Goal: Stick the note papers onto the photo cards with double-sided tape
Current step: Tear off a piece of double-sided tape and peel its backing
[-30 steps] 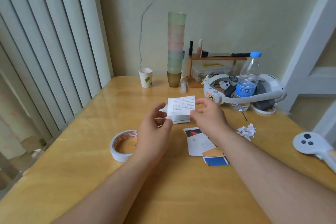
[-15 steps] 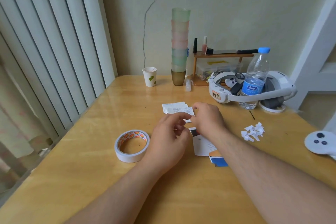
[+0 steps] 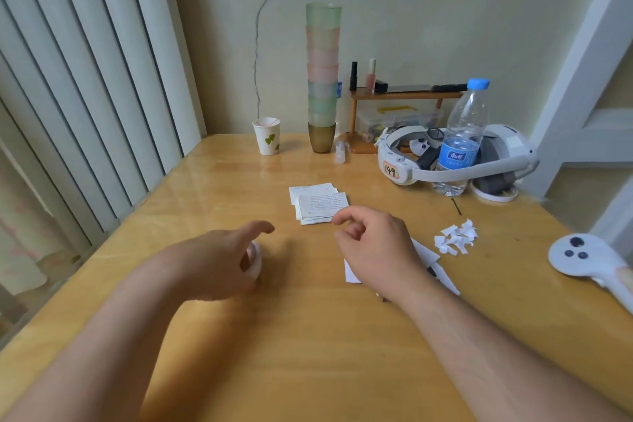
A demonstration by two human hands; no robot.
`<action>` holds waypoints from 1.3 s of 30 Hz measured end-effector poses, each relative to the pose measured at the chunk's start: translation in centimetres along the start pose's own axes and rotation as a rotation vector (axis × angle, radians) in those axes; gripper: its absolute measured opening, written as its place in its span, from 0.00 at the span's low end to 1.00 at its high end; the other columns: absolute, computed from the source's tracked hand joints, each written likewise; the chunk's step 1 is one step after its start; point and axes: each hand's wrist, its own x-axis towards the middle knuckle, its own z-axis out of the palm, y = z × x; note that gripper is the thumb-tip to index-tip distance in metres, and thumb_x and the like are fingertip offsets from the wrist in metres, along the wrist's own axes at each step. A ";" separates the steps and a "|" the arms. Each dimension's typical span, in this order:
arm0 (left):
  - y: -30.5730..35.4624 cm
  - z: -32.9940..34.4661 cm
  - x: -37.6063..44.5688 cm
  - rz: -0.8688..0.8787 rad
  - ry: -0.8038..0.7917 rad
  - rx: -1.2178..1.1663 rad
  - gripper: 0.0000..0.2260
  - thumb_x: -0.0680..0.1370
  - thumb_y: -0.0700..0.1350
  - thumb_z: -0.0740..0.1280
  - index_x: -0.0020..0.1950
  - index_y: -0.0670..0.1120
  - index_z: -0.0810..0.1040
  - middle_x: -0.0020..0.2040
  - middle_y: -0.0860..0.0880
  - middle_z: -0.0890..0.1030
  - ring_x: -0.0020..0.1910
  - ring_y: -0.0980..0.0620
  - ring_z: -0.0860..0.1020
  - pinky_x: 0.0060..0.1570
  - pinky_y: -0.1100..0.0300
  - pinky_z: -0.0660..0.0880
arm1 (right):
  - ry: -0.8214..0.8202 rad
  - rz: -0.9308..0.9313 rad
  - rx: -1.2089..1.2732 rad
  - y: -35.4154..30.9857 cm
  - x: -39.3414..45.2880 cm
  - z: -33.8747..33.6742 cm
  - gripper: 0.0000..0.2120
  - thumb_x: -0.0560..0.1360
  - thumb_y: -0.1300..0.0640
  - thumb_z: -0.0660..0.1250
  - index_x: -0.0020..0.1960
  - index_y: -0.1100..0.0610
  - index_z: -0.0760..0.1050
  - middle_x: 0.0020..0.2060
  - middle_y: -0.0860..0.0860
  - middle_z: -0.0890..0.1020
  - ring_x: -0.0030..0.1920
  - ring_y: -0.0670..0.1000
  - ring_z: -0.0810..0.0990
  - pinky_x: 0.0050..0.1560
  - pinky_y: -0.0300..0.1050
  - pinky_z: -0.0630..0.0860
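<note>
1. The left hand [image 3: 219, 260] hovers over the roll of double-sided tape [image 3: 254, 259], fingers loosely spread and reaching down; only a pale curved edge of the roll peeks out beside the palm, and whether the fingers touch it cannot be told
2. The right hand [image 3: 376, 250] hangs above the table with fingers softly curled, index finger forward, holding nothing
3. The note papers [image 3: 320, 204] lie flat in a small, slightly fanned stack of thin white printed sheets, just beyond the right hand's fingertips
4. The photo cards [image 3: 430, 259] sit under and behind the right hand, flat white rectangles mostly hidden by the wrist
5. A little heap of torn white paper scraps [image 3: 457, 238] lies crumpled to the right of the cards
6. The wooden table [image 3: 308, 353] is glossy, honey-coloured, with rounded edges
7. At the back: a tall stack of frosted pastel cups [image 3: 322, 79], a paper cup [image 3: 267, 135] with a leaf print, a clear plastic water bottle [image 3: 462, 140] with a blue cap, and a smooth white headset [image 3: 452, 161]
</note>
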 end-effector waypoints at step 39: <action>6.7 5.2 0.6 0.609 0.499 -1.019 0.35 0.73 0.35 0.77 0.73 0.58 0.67 0.51 0.45 0.87 0.49 0.41 0.84 0.56 0.51 0.79 | 0.077 -0.132 0.658 -2.1 -1.2 -2.2 0.06 0.79 0.58 0.73 0.53 0.48 0.86 0.45 0.52 0.88 0.47 0.55 0.87 0.49 0.57 0.85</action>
